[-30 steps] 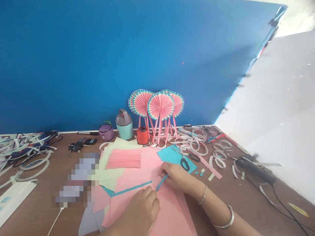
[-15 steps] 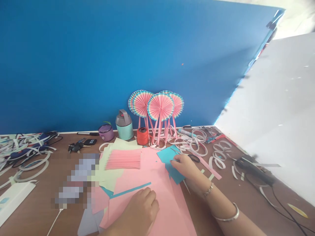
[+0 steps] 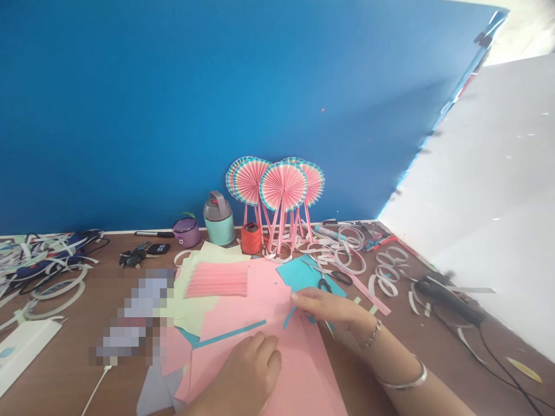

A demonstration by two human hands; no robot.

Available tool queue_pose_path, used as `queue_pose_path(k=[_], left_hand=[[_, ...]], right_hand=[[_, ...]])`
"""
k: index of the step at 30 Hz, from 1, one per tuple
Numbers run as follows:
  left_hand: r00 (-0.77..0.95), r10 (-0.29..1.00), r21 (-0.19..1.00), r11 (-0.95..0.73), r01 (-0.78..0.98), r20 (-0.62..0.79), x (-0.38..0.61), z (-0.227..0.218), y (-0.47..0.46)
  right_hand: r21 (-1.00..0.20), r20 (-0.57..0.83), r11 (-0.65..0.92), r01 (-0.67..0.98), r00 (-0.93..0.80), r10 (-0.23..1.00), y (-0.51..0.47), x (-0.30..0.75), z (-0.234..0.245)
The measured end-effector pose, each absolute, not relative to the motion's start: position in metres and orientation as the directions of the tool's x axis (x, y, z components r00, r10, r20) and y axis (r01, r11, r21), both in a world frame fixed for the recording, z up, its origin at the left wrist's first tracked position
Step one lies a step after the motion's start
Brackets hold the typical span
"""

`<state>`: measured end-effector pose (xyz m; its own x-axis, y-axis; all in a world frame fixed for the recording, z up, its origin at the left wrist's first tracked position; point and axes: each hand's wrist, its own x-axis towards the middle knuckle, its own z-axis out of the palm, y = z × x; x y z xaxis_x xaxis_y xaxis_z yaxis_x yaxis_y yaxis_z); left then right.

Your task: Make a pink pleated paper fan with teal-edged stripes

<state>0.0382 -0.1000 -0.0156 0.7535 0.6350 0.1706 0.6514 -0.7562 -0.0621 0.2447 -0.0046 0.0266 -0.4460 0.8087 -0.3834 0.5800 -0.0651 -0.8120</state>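
Observation:
My right hand [image 3: 323, 305] is closed, thumb and fingertips together, on a thin blue paper strip [image 3: 288, 319] that hangs curved over the pink sheet [image 3: 299, 352]. Just beyond it, a pair of scissors [image 3: 344, 278] with dark handles lies on the blue paper [image 3: 295, 274]. My left hand [image 3: 255, 367] rests on the pink sheet with its fingers curled down; what is under them is hidden. A long blue strip [image 3: 229, 334] lies beyond its knuckles. Farther back, an accordion-folded pink paper [image 3: 217, 280] sits on pale green sheets [image 3: 184, 289].
Pink round paper fans [image 3: 284, 188] stand against the blue wall. A red spool [image 3: 251, 238], a teal container [image 3: 219, 225] and a purple pot [image 3: 186, 231] stand beside them. Paper scraps [image 3: 385, 271] and a black glue gun [image 3: 451, 300] lie right, a white power strip [image 3: 26, 352] left.
My right hand has left the scissors on the blue paper and moved slightly toward me and left. It now holds a thin blue strip. My left hand has barely moved.

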Motion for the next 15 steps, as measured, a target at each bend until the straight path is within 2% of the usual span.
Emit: queue_pose_path(k=[3, 6, 10, 12, 15], left_hand=[[0.745, 0.636, -0.072, -0.749, 0.659, 0.201, 0.039, -0.017, -0.1], [0.743, 0.637, -0.073, -0.747, 0.66, 0.205, 0.04, -0.019, -0.1], [0.725, 0.655, -0.044, -0.735, 0.677, 0.213, 0.042, -0.022, -0.101], [0.716, 0.661, -0.027, -0.73, 0.683, 0.223, 0.042, -0.026, -0.102], [0.71, 0.658, -0.024, -0.729, 0.684, 0.249, 0.04, -0.03, -0.103]], right_hand=[[-0.818, -0.412, -0.09, 0.569, -0.47, 0.781, -0.009, 0.239, 0.025], [-0.885, -0.27, 0.049, 0.463, -0.597, 0.755, -0.013, 0.23, 0.022], [-0.9, -0.152, 0.095, 0.425, -0.512, 0.845, -0.015, 0.222, 0.014], [-0.902, -0.153, 0.074, 0.425, -0.476, 0.866, -0.014, 0.221, 0.009], [-0.936, -0.218, -0.039, 0.349, -0.491, 0.843, -0.012, 0.223, 0.0]])
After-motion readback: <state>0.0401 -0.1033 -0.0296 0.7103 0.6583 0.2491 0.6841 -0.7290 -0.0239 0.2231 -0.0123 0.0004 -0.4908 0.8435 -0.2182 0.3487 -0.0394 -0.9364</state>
